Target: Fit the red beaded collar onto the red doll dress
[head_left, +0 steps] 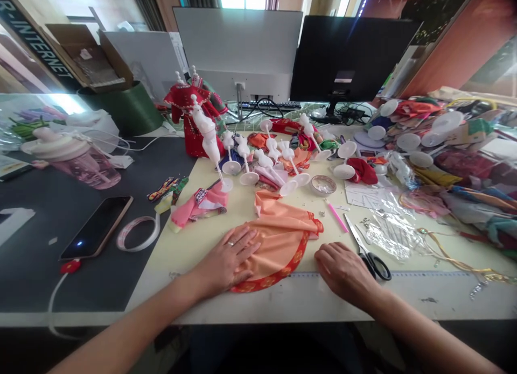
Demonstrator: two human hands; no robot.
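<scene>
My left hand [228, 258] lies flat, fingers spread, on a peach-orange fabric skirt piece [278, 245] edged with a red patterned border. My right hand [343, 272] rests on the cream tabletop [323, 304] with its fingers loosely curled, touching no cloth. It lies just left of a pair of black-handled scissors [365, 250] and over a flat measuring tape [424, 274]. Neither hand holds anything.
White doll stands [210, 137] and a doll in a red dress [189, 115] crowd the table's middle. Pink cloth [197, 207], a phone [97, 227], a tape roll [137, 234], and a fabric heap [456, 148] flank them. Monitors stand behind.
</scene>
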